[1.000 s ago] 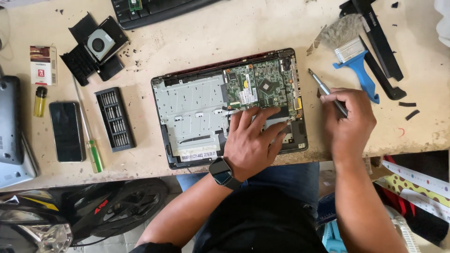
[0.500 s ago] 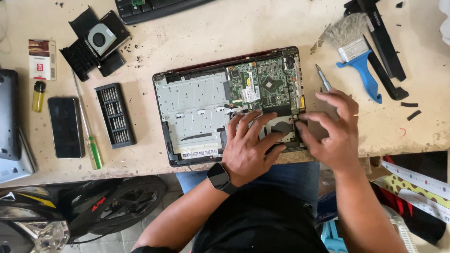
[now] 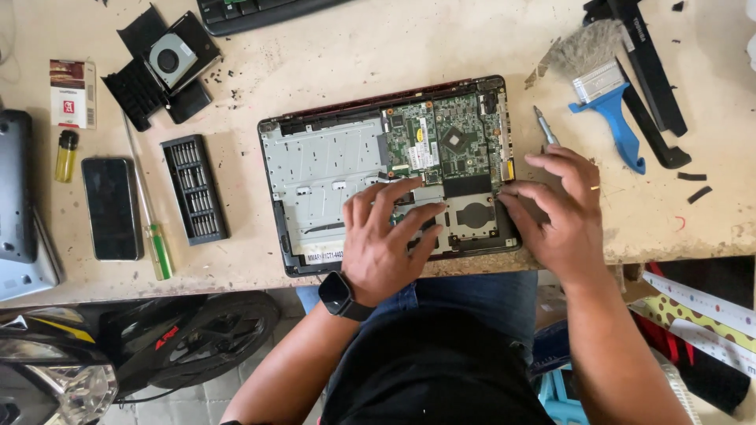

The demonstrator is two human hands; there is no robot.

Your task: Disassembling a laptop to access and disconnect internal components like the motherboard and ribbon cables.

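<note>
An opened laptop base (image 3: 331,165) lies on the worn table, showing its grey metal plate and green motherboard (image 3: 449,142). My left hand (image 3: 386,244), a smartwatch on its wrist, rests flat with fingers spread on the lower middle of the base. At the laptop's right edge, the fingertips of my right hand (image 3: 559,212) touch the frame. That hand keeps a small screwdriver (image 3: 543,126) tucked in it, the shaft sticking out above the knuckles.
Right of the laptop lie a blue-handled brush (image 3: 606,94) and black plastic strips (image 3: 646,71). To the left are a bit set case (image 3: 194,189), a green-handled screwdriver (image 3: 150,212), a phone (image 3: 112,206), a lighter (image 3: 66,155) and a removed fan (image 3: 169,59). A keyboard (image 3: 260,12) sits at the back.
My right hand has come in from the right, with the screwdriver, to the laptop's right edge. My left hand has stayed on the base.
</note>
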